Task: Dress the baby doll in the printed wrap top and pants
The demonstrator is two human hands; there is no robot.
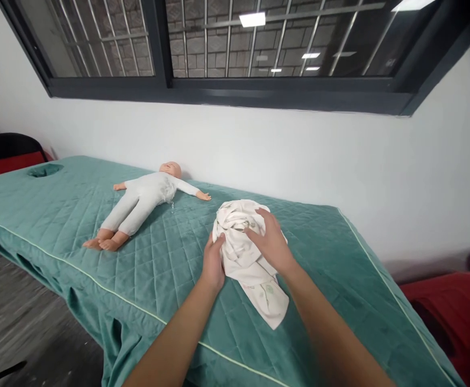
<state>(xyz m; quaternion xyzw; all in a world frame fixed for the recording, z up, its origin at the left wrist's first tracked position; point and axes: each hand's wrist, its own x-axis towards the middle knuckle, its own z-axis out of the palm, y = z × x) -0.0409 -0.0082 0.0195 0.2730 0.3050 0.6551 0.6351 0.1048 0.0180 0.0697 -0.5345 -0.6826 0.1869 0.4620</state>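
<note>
On green bedding, left hand gripping bunched white cloth, right hand arched on top, fingers spread

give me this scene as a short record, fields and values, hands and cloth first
left hand: the left hand holds the cloth's left side, thumb on top
right hand: the right hand lies at its upper right, fingers spread
cloth: crumpled white printed fabric cloth, bunched, one flap hanging toward the person
doll: bald baby doll in a white fabric suit, lying left of the cloth, arms out
surface: green quilted fabric cover with pale piping
behind: white wall below a dark-framed window
</note>
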